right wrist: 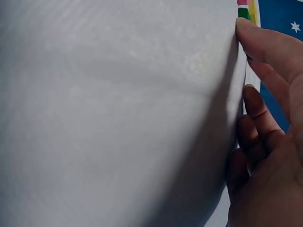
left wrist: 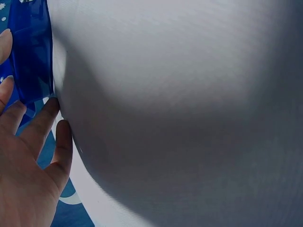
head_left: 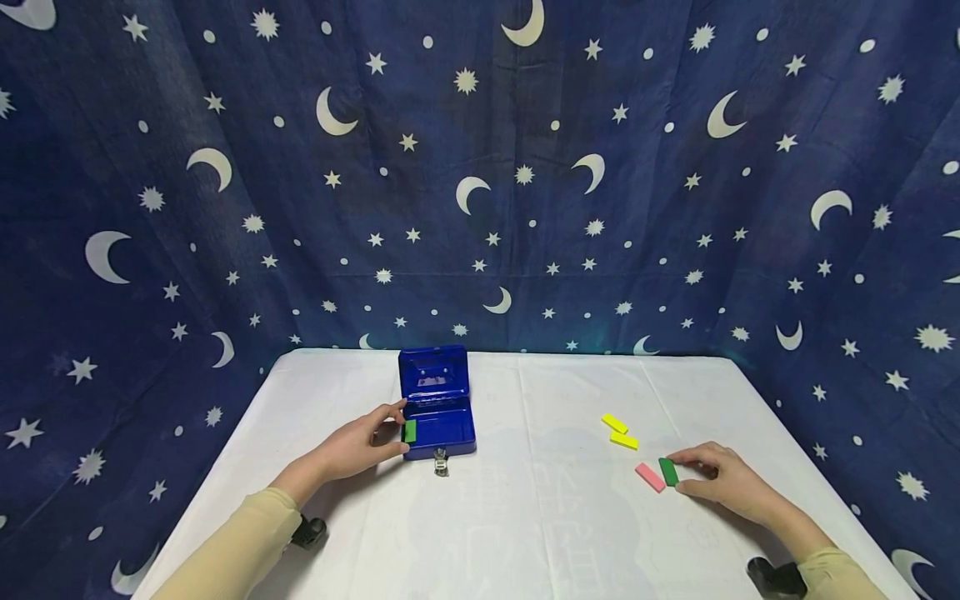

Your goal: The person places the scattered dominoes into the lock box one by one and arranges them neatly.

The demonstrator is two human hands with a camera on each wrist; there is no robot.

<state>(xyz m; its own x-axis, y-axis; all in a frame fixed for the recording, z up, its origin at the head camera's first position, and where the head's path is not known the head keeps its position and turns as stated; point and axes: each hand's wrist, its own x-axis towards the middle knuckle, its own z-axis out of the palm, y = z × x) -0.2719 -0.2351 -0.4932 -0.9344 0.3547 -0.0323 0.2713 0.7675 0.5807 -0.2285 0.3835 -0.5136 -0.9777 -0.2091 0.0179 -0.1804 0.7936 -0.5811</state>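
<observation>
A blue metal cash box point(head_left: 442, 427) stands with its lid point(head_left: 433, 375) raised, a light green block point(head_left: 410, 431) inside against its left wall. My left hand point(head_left: 360, 442) touches the box's left side, thumb near the front corner and fingers farther back; in the left wrist view its fingers point(left wrist: 42, 125) are fairly straight. At the right, my right hand point(head_left: 723, 479) pinches a dark green block point(head_left: 668, 472) by its ends between thumb and forefinger. A pink block point(head_left: 650, 477) lies just left of it. In the right wrist view the hand hides most of the green block point(right wrist: 243, 13).
Two yellow blocks point(head_left: 615, 423) lie on the white tablecloth point(head_left: 525, 517) beyond the pink one. A metal latch point(head_left: 441, 463) hangs at the box's front. Dark blue cloth point(head_left: 480, 250) with moons and stars hangs behind and at both sides of the table.
</observation>
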